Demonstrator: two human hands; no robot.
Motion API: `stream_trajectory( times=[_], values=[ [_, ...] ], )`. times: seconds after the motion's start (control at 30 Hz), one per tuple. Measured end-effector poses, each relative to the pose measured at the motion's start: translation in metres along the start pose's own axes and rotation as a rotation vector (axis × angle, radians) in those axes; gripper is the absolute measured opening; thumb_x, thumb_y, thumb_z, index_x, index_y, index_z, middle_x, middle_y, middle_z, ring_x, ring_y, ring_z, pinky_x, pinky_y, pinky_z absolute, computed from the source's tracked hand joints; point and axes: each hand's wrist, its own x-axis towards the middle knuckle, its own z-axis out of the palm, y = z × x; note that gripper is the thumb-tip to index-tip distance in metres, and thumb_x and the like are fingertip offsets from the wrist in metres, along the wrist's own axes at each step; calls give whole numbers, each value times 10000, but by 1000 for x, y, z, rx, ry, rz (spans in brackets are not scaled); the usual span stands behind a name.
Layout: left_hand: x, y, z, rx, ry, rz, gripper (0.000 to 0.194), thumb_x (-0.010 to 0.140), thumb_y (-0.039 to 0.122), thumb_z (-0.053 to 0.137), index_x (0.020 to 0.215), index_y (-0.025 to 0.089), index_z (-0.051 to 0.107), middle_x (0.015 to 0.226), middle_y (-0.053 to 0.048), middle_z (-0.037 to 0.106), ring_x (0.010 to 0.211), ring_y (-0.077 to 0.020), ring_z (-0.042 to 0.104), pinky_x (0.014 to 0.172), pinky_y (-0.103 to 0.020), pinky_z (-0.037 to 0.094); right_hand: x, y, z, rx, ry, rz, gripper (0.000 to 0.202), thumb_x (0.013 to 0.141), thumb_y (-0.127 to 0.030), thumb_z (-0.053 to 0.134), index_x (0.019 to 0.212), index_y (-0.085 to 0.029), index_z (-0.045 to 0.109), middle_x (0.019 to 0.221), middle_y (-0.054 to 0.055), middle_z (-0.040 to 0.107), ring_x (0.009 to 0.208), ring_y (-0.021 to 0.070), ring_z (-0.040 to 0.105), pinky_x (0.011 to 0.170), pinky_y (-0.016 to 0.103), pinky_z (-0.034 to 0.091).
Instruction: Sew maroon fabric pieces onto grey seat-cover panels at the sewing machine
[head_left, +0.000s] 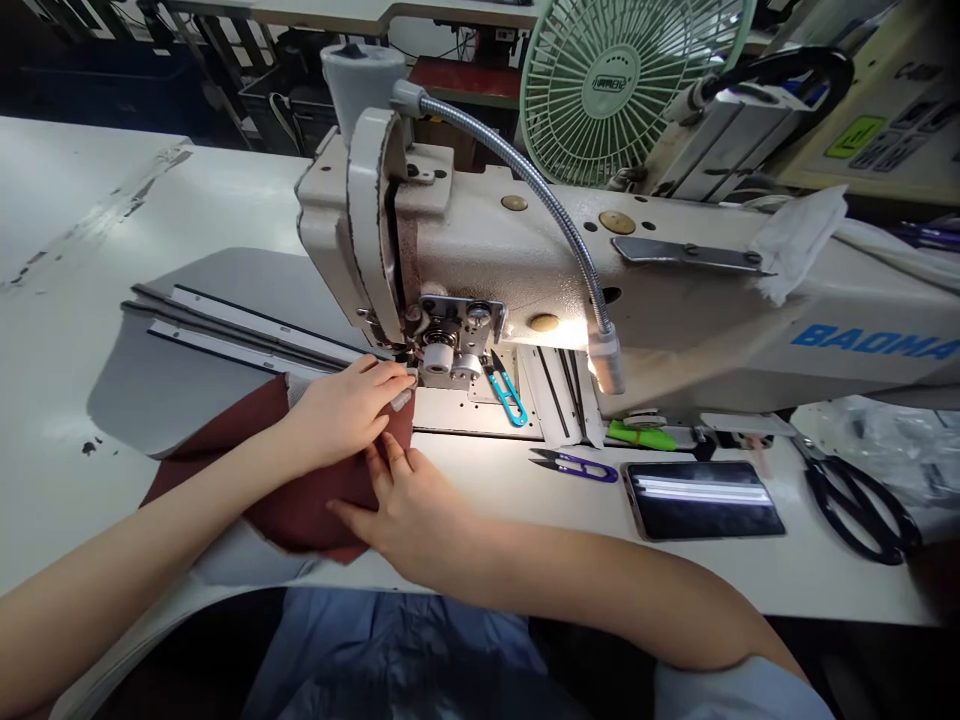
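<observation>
A piece of maroon fabric [315, 500] with grey backing lies on the sewing machine's bed, its upper edge by the needle area [411, 365]. My left hand [341, 415] is closed over its upper edge, fingers together and fingertips close to the presser foot, which they partly hide. Just below it, my right hand [424, 515] rests on the fabric's right side with fingers stretched and thumb apart. Behind the left hand, dark zipper-like strips with white bands [247, 325] run leftward over a grey panel [142, 380].
The sewing machine [480, 230] spans the back, with a bendable lamp [606, 360]. Right of the needle lie blue thread snips [506, 390], purple thread snips [577, 466], a green-handled tool [641, 435], a phone [705, 500] and black scissors [855, 500]. A green fan [615, 85] stands behind.
</observation>
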Motion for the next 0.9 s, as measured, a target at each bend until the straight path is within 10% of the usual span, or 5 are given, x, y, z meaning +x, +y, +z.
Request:
stream_trajectory(
  times=[0.23,0.9],
  values=[
    [17,-10,-4,6,0,-35,413,837,196,520,1225,261,646,1074,-74,664,1136,-285,560,831,-377,547,4,20,-2,-11,20,8,457,1001,-302,452,1457,-294,475,1433,246,506,1268,368,534,900,483,429],
    [-6,3,16,74,209,83,348,917,172,498,1228,135,652,1262,-123,656,1110,-286,579,962,-420,506,4,20,15,-87,185,26,399,970,-306,469,1363,-260,520,1192,223,659,1152,368,590,862,462,421]
  ],
)
